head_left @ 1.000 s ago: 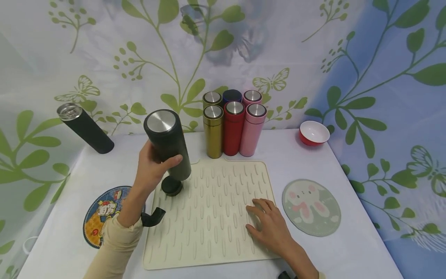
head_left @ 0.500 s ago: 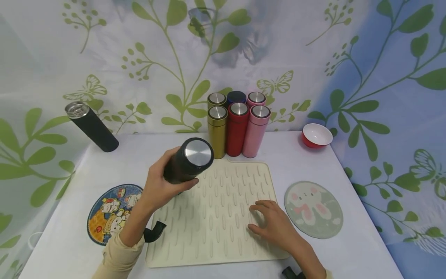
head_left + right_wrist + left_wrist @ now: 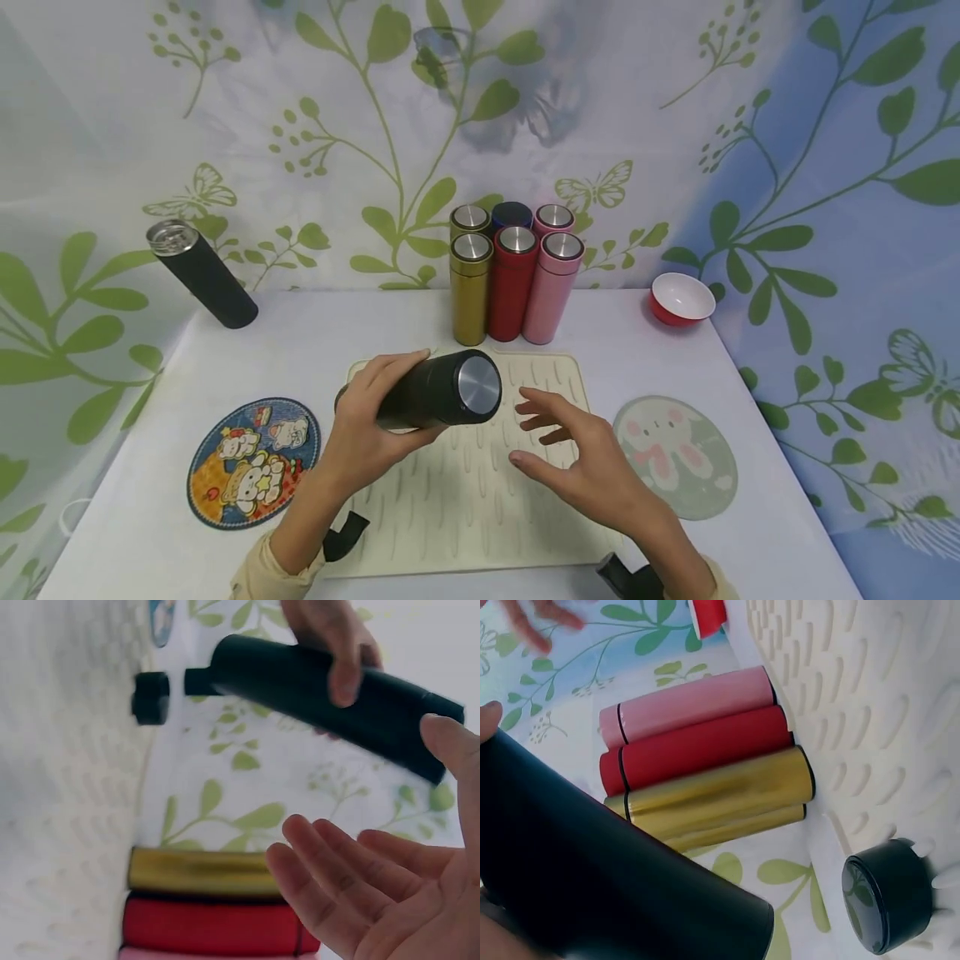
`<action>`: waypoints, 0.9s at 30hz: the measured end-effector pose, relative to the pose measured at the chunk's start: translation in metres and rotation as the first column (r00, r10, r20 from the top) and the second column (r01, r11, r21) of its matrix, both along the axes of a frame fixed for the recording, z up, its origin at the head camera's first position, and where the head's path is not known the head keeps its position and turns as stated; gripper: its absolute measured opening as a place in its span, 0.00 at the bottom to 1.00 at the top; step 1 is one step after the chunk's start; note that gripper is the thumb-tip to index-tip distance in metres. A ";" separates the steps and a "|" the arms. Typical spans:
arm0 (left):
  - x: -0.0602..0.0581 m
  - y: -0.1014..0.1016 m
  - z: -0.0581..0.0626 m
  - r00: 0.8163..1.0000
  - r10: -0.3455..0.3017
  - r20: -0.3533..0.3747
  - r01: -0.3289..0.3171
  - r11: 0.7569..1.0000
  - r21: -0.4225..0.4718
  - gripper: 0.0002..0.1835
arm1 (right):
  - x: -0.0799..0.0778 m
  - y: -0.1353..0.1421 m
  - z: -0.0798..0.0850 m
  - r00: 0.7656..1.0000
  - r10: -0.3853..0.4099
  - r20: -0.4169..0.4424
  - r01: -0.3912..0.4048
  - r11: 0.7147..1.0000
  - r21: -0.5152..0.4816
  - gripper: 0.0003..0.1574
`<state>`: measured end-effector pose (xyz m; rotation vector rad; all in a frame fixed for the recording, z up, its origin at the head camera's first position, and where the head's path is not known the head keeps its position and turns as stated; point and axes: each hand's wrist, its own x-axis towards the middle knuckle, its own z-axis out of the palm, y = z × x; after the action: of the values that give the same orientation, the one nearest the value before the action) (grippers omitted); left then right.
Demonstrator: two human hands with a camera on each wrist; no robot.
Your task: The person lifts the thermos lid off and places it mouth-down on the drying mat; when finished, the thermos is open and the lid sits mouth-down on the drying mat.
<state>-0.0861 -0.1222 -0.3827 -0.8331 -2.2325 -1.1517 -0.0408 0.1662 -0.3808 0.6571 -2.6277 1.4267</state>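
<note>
My left hand (image 3: 378,417) grips a black thermos bottle (image 3: 431,392) round its body above the cream ridged mat (image 3: 480,500). The bottle lies nearly level, its round silver end facing right. My right hand (image 3: 581,454) is just to the right of that end, fingers spread and holding nothing. In the right wrist view, its thumb overlaps the end of the bottle and the palm shows bare. A short black cap (image 3: 889,896) stands on the mat in the left wrist view; in the head view it is mostly hidden behind my left hand and the bottle.
Behind the mat stand several bottles: gold (image 3: 470,292), red (image 3: 513,287), pink (image 3: 552,287) and dark blue. Another black bottle (image 3: 204,275), without a lid, stands at back left. A red bowl (image 3: 681,300) sits back right. Round mats lie left (image 3: 255,462) and right (image 3: 675,458).
My left hand has lowered the black bottle toward the middle and tipped it from upright to nearly level, silver end right. My right hand has lifted off the mat toward it.
</note>
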 end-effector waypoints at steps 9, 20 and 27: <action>0.010 0.008 -0.008 0.991 0.078 -0.111 -0.100 0.972 -0.213 0.48 | -0.006 -0.021 0.024 0.995 0.095 0.037 -0.089 0.985 -0.146 0.48; 0.021 0.012 -0.028 0.961 0.104 -0.258 -0.189 0.923 -0.334 0.48 | -0.007 -0.036 0.013 0.977 0.018 0.213 0.006 0.994 -0.108 0.32; 0.042 0.008 -0.032 0.956 0.151 -0.253 -0.233 0.913 -0.336 0.46 | 0.001 -0.036 -0.002 0.971 0.152 0.184 -0.111 0.970 -0.218 0.31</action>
<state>-0.0441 -0.1139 -0.4144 -0.8114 -2.3066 -0.5299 -0.0397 0.1298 -0.3826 0.7101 -2.5670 1.8661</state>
